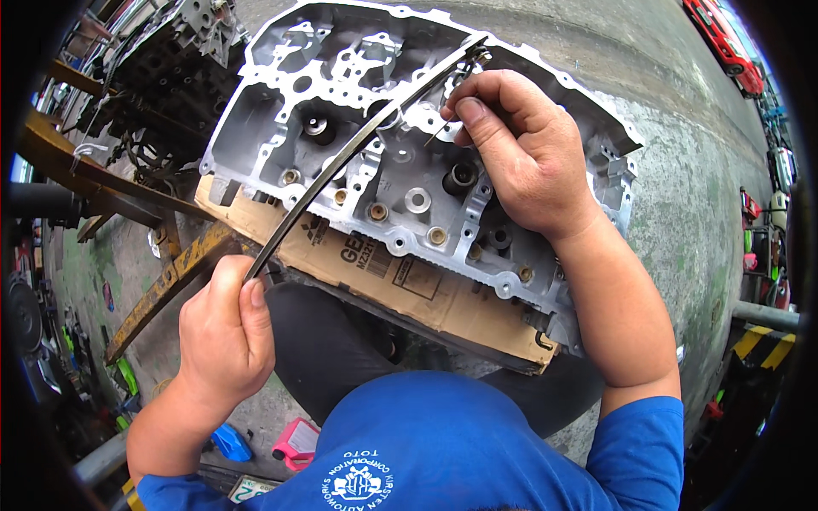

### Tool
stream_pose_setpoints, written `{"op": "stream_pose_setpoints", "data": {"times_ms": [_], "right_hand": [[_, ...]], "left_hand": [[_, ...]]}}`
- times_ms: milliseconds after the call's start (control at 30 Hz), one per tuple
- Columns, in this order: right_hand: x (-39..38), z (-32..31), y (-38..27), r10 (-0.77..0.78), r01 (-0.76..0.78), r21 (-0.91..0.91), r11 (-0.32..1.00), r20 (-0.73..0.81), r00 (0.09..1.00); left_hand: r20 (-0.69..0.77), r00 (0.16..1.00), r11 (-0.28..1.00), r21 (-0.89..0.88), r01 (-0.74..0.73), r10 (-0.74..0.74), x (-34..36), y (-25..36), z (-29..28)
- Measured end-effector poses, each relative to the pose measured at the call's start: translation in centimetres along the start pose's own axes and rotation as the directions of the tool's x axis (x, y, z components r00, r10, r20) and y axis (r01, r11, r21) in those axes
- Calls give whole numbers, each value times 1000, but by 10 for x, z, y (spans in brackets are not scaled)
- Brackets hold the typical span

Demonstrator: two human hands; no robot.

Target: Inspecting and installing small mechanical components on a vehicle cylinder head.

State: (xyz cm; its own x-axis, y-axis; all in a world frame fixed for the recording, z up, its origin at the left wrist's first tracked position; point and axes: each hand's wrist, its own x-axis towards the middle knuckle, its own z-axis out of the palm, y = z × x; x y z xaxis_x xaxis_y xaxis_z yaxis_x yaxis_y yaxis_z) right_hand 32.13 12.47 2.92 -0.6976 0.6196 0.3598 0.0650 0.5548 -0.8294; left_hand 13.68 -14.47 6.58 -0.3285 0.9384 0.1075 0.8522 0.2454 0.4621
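Note:
A bare aluminium cylinder head [407, 183] lies before me, with round bores, bolt holes and springs or valve stems in its pockets. My left hand [226, 328] is closed round the near end of a long dark metal bar [341, 157]. The bar slants across the cylinder head to its far edge, where its tip meets a small bolt-like fitting [480, 56]. Over the middle of the casting, my right hand [530, 153] pinches a thin, pick-like metal piece [438, 132] between thumb and fingers. Its upper part is hidden by the fingers.
A flattened cardboard box [358, 268] lies under the cylinder head, above my knees. At the left stand a dark engine block [170, 77] and a worn yellow metal stand [162, 294]. A pink bottle [296, 443] is on the concrete floor; a red car [724, 47] is far right.

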Motion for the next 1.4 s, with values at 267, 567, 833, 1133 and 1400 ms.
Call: {"op": "stream_pose_setpoints", "data": {"times_ms": [267,567,833,1133,1400], "right_hand": [[3,-5,-3,24,-29,62,998,82,996],[-3,-8,-5,-73,74,1,997,113,991],[-11,-18,-14,124,-115,320,940,-6,992],[-19,-17,-46,271,-255,99,962,-200,942],[-18,-15,-25,105,-99,63,993,-98,990]], "left_hand": [[122,990,998,6,67,-67,-6,-3,-12],[110,989,995,-5,104,-103,-13,2,-11],[123,988,995,-22,102,-99,-13,-2,-10],[87,986,990,9,141,-142,-17,3,-13],[145,986,995,-37,93,-86,-15,-6,-14]]}}
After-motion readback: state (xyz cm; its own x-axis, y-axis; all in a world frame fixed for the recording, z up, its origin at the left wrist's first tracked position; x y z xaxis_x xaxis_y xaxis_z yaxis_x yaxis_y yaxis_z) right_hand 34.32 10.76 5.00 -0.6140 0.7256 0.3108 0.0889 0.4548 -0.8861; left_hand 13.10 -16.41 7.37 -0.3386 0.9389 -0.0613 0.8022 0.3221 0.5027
